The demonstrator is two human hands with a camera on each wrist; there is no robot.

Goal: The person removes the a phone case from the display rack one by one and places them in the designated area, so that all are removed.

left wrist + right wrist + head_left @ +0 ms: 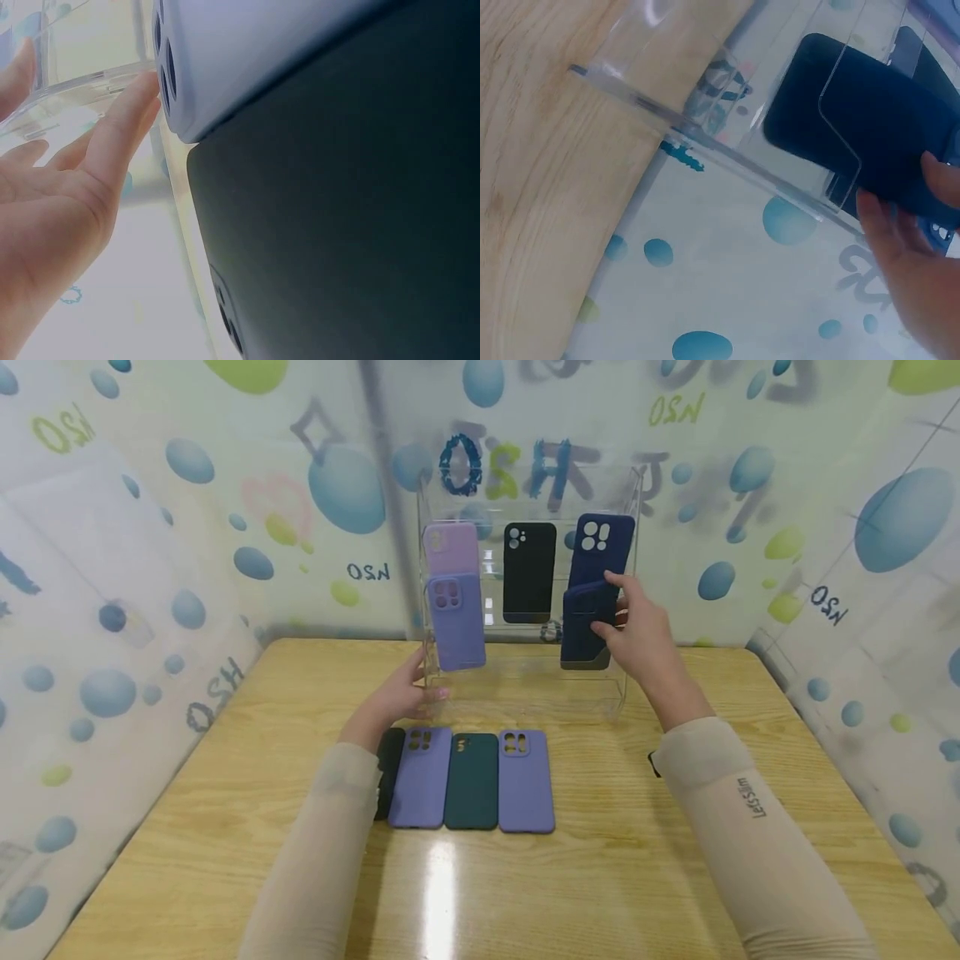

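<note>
Right now the person is setting a navy phone case [587, 628] into the clear acrylic display stand [525, 685] at the back of the wooden table [675, 860]. Their right hand [637, 635] pinches the case by its right edge, thumb and fingers curled onto it, and holds it against the lower right slot, just under a second navy case [602, 547] that already sits on the upper tier. From the right wrist view the case [855, 127] lies behind the stand's clear lip, so I judge it partly seated but not yet let go.

The left hand [408, 693] is well apart from the right — its fingers are straight and rest against the stand's lower left front, as if steadying it. The left wrist view shows those fingertips [139, 90] touching the clear edge, nothing gripped.

Elsewhere on the stand, two lilac cases [453, 597] hang on the left and a black case [529, 572] in the middle. Just in front of the stand lies a row of cases on the table — a dark one half hidden by the left forearm, a purple one [420, 777], a dark green one [472, 781] and another purple one [527, 781].

To my eye the step in hand is seating the navy case. The next move calls for sliding it fully down behind the lip, squared upright, before the fingers release — with the left hand holding the light stand steady.
</note>
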